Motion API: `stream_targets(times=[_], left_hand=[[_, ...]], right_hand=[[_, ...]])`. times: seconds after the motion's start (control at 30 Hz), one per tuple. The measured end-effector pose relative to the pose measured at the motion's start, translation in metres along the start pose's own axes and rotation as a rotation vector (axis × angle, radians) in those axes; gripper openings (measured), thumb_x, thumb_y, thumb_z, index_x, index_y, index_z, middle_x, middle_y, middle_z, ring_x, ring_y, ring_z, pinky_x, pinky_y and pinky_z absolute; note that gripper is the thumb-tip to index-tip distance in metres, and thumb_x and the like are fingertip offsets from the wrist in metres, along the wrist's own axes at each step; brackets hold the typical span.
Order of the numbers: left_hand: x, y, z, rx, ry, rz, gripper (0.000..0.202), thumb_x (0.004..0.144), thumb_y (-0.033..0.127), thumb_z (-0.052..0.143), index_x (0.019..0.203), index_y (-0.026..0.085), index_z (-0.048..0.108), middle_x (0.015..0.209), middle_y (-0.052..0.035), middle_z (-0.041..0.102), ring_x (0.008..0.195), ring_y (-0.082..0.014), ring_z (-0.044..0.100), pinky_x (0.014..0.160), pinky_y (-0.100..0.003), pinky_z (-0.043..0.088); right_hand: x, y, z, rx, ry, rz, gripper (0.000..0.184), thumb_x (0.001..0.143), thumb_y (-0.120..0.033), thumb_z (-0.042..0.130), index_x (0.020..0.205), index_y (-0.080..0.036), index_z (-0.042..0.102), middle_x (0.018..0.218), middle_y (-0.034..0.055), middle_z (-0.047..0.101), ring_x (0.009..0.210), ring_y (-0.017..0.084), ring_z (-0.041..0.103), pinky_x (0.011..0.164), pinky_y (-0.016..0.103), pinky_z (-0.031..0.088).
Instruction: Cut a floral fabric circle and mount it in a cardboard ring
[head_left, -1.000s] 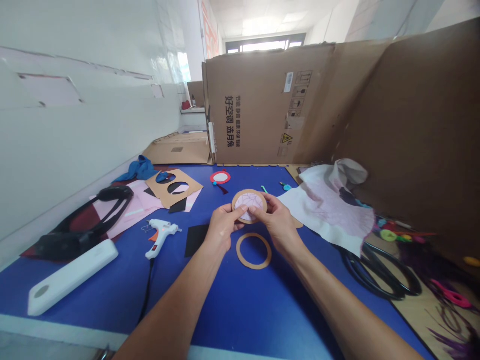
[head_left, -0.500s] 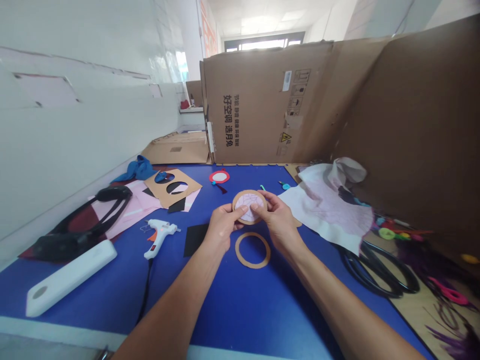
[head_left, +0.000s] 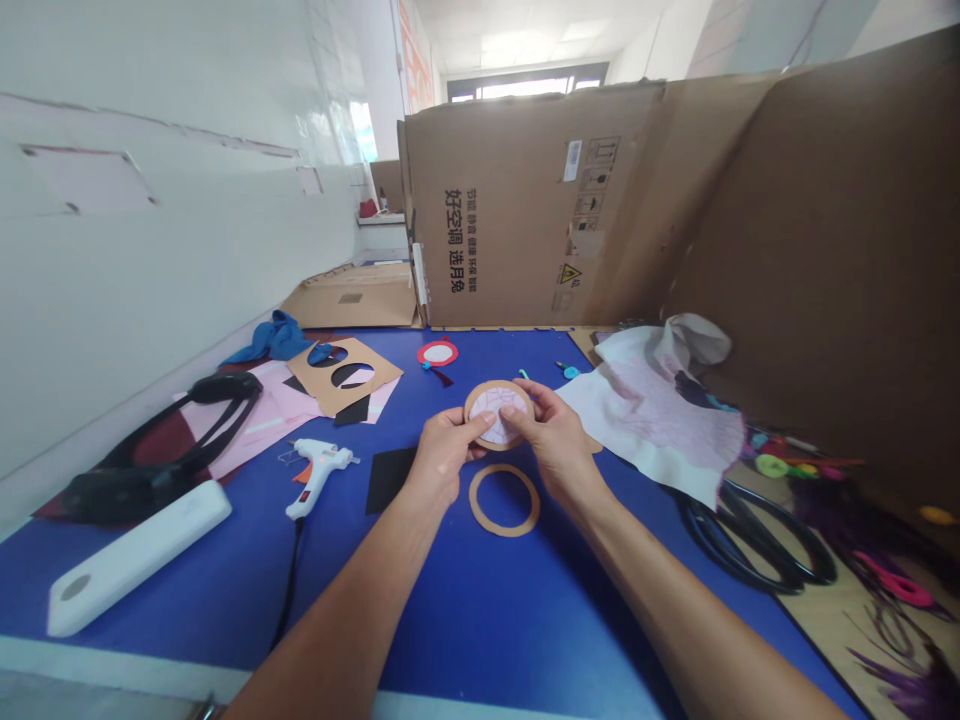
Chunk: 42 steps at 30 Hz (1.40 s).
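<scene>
Between both hands is a cardboard ring with patterned fabric (head_left: 495, 402) across its middle, pale with thin purple lines. My left hand (head_left: 442, 445) grips its left edge, the thumb pressed on the fabric and fingers partly hidden underneath. On the opposite edge, my right hand (head_left: 561, 437) is closed the same way, its thumb close to the other one. Just below them a loose cardboard ring (head_left: 478, 515) lies flat on the blue table (head_left: 480, 620). A black square sheet (head_left: 388, 478) lies beside my left wrist, partly covered by it.
A glue gun (head_left: 319, 475) with a black cable lies left, near a long white case (head_left: 139, 560). Cardboard with round holes (head_left: 375, 360) rests on papers. A red-rimmed disc (head_left: 437, 353) sits at the back. White cloth (head_left: 637, 400) lies right; a cardboard box (head_left: 517, 230) walls the back.
Almost nothing differs. The view has shifted very slightly; both hands keep their hold on the fabric-covered ring.
</scene>
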<state>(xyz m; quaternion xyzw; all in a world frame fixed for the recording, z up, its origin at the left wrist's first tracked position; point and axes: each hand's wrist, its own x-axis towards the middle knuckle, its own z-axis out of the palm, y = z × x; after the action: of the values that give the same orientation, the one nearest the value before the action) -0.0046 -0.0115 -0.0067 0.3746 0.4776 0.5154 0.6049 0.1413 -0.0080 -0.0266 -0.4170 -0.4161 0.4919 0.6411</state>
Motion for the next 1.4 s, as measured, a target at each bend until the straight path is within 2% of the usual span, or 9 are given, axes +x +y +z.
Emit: stream_targets(times=[0.23,0.37,0.5,0.63,0.7,0.83,1.07,1.4], left_hand=[[0.0,0.0,0.001,-0.008,-0.005,-0.014,0.024,0.067,0.03,0.094,0.08,0.014,0.082,0.074,-0.0087,0.078,0.062,-0.015,0.068,0.062,-0.026,0.05],[-0.001,0.001,0.0,-0.008,-0.002,-0.014,0.024,0.068,0.03,0.093,0.081,0.014,0.082,0.074,-0.0093,0.078,0.063,-0.0151,0.069,0.062,-0.025,0.05],[0.0,0.001,0.0,-0.001,0.007,-0.008,0.026,0.067,0.032,0.094,0.08,0.014,0.081,0.073,-0.0089,0.078,0.063,-0.0151,0.068,0.062,-0.025,0.05],[0.001,-0.003,0.0,0.001,-0.008,-0.005,0.028,0.065,0.034,0.095,0.079,0.014,0.081,0.075,-0.0091,0.078,0.066,-0.0164,0.069,0.063,-0.026,0.051],[0.0,-0.006,0.001,0.013,-0.025,-0.005,0.029,0.066,0.034,0.095,0.079,0.014,0.081,0.076,-0.0093,0.078,0.066,-0.0167,0.069,0.063,-0.027,0.052],[-0.001,-0.009,0.002,0.029,-0.078,-0.005,0.031,0.065,0.035,0.096,0.079,0.013,0.081,0.077,-0.0106,0.078,0.067,-0.018,0.071,0.067,-0.03,0.056],[0.0,-0.008,0.002,0.033,-0.1,-0.014,0.032,0.064,0.034,0.096,0.083,0.012,0.082,0.08,-0.0113,0.079,0.069,-0.0188,0.072,0.068,-0.03,0.057],[-0.002,-0.008,0.003,0.059,-0.125,-0.032,0.032,0.067,0.037,0.096,0.082,0.013,0.081,0.076,-0.0098,0.077,0.064,-0.0177,0.071,0.062,-0.028,0.055]], right_hand=[[0.0,0.0,-0.002,0.039,0.01,-0.015,0.06,0.07,-0.041,0.093,0.121,-0.021,0.07,0.083,-0.0002,0.077,0.075,0.022,0.071,0.075,0.036,0.059],[0.001,0.0,-0.003,0.06,0.001,-0.017,0.059,0.073,-0.046,0.092,0.121,-0.021,0.07,0.082,-0.0007,0.076,0.072,0.02,0.07,0.073,0.034,0.057],[0.0,0.0,-0.002,0.021,-0.006,-0.016,0.061,0.075,-0.049,0.089,0.125,-0.022,0.07,0.088,0.0018,0.078,0.08,0.024,0.072,0.078,0.038,0.058],[-0.001,-0.001,0.001,-0.016,0.01,-0.026,0.067,0.069,-0.042,0.093,0.128,-0.022,0.069,0.11,0.0063,0.08,0.097,0.026,0.075,0.09,0.041,0.06],[-0.001,-0.001,0.002,-0.041,0.017,-0.024,0.069,0.067,-0.041,0.093,0.129,-0.022,0.069,0.115,0.0072,0.079,0.098,0.026,0.074,0.091,0.04,0.06],[0.0,-0.001,0.001,-0.058,0.025,-0.001,0.069,0.066,-0.041,0.091,0.129,-0.022,0.069,0.104,0.0049,0.079,0.087,0.024,0.073,0.083,0.039,0.06],[-0.001,-0.004,-0.001,-0.029,0.024,0.01,0.066,0.068,-0.041,0.091,0.127,-0.022,0.07,0.094,0.0023,0.079,0.082,0.024,0.073,0.08,0.038,0.059],[-0.001,-0.007,-0.003,-0.037,0.032,0.009,0.067,0.065,-0.041,0.093,0.125,-0.023,0.071,0.085,0.0001,0.074,0.075,0.024,0.068,0.074,0.038,0.056]])
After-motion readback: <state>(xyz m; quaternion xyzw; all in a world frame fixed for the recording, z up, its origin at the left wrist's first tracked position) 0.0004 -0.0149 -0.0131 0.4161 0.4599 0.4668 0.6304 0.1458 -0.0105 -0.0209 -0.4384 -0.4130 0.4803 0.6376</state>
